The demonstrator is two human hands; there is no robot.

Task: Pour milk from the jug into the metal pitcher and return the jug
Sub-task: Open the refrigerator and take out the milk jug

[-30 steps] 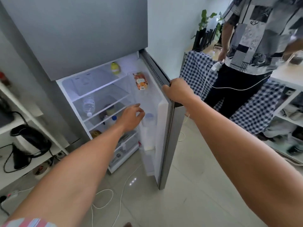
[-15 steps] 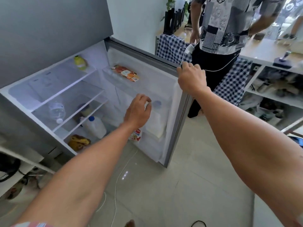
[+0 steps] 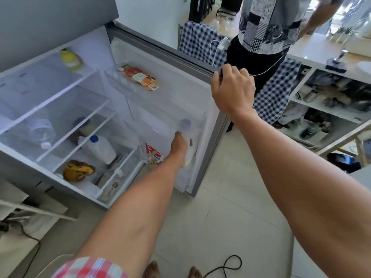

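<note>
Down in the lower door shelf of the open grey fridge door [image 3: 160, 57], the left hand [image 3: 178, 149] has reached in beside the white plastic milk jug with the pale blue cap [image 3: 185, 125]; the palm lies against the jug's side, but its fingers are hidden behind the shelf wall and the jug, so I cannot tell whether they have closed on it. The right hand [image 3: 232, 91] is wrapped over the top edge of the door, holding it open. Just to the left of the reaching hand stands a red-and-white Carnation carton [image 3: 153, 154] in the same shelf, and a second white jug with a blue cap [image 3: 99, 148] lies tilted on the lower shelf inside the fridge. No metal pitcher is in view, so the pour looks some way off; the step in hand seems to be getting the jug out. The risks I see: a one-handed grip on a smooth, probably cold and damp jug could slip as it clears the shelf rail; the wrist could knock the carton over; and a black cable [image 3: 226, 265] loops on the tiled floor near bare feet, a trip hazard when stepping away with a full jug.
</note>
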